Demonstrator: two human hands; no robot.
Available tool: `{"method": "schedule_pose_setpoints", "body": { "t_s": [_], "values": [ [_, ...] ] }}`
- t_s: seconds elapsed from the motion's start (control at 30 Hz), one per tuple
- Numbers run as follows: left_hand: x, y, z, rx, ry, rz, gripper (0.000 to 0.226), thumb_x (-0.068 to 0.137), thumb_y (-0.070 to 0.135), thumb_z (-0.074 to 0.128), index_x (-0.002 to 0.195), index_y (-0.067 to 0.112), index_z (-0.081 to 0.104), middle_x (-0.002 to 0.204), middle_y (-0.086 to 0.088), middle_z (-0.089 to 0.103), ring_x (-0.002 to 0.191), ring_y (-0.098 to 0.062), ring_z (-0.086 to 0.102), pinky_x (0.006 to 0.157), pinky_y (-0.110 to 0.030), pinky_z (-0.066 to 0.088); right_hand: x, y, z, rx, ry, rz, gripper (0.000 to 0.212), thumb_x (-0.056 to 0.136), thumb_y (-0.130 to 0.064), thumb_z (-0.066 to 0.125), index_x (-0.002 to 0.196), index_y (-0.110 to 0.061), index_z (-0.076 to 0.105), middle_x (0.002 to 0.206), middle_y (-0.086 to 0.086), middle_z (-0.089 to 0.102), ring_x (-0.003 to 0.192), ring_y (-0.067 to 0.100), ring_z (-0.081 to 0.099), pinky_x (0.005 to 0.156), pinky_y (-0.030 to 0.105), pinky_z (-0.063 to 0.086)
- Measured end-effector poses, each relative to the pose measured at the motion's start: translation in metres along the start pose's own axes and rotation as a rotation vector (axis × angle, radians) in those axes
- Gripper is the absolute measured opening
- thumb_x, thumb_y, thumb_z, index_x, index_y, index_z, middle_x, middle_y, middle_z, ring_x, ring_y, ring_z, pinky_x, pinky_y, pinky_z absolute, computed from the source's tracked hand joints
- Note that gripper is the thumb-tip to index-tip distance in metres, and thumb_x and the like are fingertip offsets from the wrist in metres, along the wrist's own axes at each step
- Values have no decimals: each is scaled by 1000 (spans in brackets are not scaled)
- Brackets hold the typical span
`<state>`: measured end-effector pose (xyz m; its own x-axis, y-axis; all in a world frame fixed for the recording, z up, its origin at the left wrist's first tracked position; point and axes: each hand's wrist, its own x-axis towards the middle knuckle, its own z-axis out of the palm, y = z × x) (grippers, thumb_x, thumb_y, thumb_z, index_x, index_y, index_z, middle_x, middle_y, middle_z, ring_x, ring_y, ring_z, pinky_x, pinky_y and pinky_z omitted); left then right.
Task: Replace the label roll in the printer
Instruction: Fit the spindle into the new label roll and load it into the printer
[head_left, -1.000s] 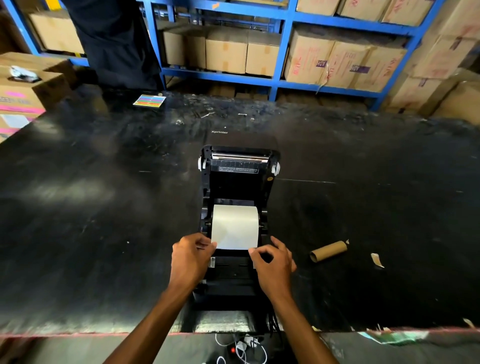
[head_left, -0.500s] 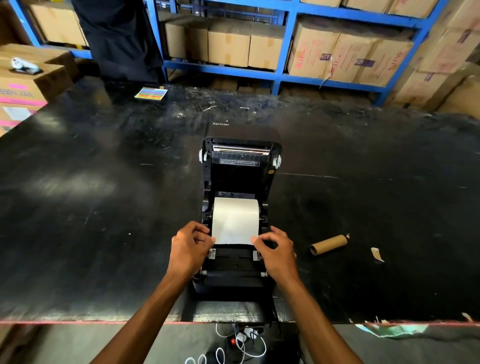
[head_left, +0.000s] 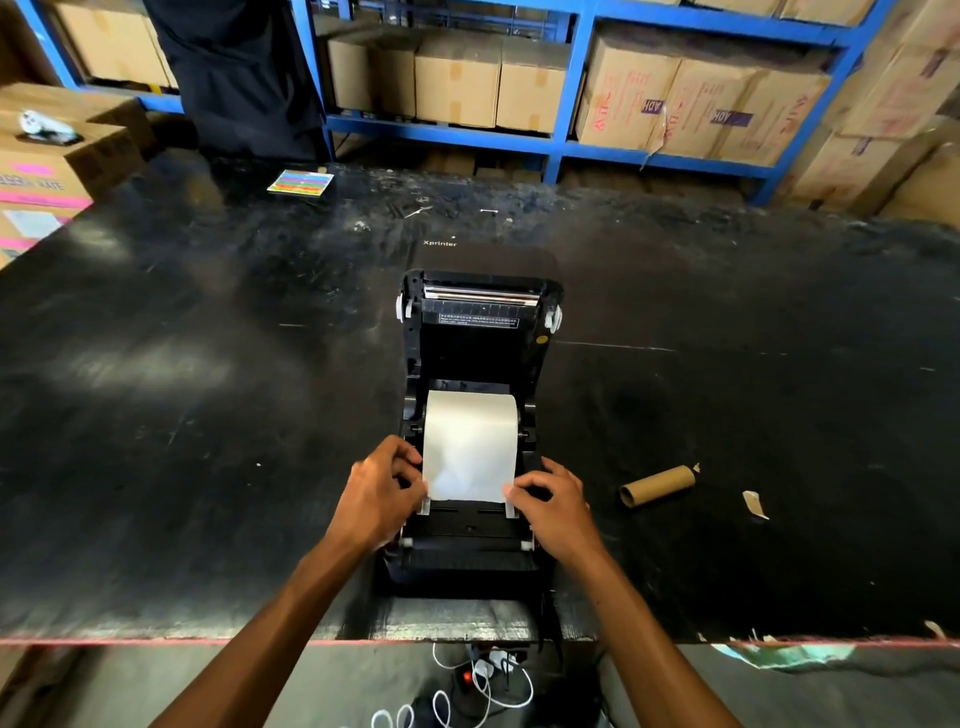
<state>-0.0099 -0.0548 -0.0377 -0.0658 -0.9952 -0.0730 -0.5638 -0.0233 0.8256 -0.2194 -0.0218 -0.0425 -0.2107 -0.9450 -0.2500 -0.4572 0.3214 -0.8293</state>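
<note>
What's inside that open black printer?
A white label roll sits in the printer bay, its loose end pinched by both hands. The roll's core is covered.

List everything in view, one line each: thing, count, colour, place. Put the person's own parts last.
printer: one, black, lid open, table centre near the front edge
label roll: one, white, seated in the printer, free end pulled toward the front
cardboard core: one, brown, lying on the table right of the printer
paper scrap: one, pale, right of the core
sticker sheet: one, multicoloured stripes, far left of the table
table: one, black, scuffed
shelving: blue frame, behind the table, holding brown cartons
cables: white, on the floor below the front edge
left hand: at the paper's left edge
right hand: at the paper's right edge
</note>
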Motion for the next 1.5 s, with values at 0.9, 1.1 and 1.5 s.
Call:
{"method": "schedule_pose_setpoints", "body": {
  "t_s": [0.9,1.1,1.5],
  "values": [
    [6,6,-1,22,-8,-47,21,74,2,68,76,15,51,65,-9,71,57,-20,63,62,-40,55,16,3,-4,-16,-92,25,20,73,-36,71,54,-33,68,138,3,49,138,20,31,113,54,22],
    [10,7,-2,63,-39,-61,24,73,-1,67,73,17,51,71,-13,68,62,-30,65,62,-44,56,19,3,-8,54,-62,9,15,75,-32,73,62,-24,74,119,-1,64,126,12,44,111,49,27],
    [10,9,-5,82,-89,-47,23,76,2,68,72,17,51,74,-10,66,63,-25,64,62,-38,56,16,3,-3,-21,-62,-12,15,71,-44,69,59,-35,71,139,2,52,138,20,32,113,55,21]
  ]
}}
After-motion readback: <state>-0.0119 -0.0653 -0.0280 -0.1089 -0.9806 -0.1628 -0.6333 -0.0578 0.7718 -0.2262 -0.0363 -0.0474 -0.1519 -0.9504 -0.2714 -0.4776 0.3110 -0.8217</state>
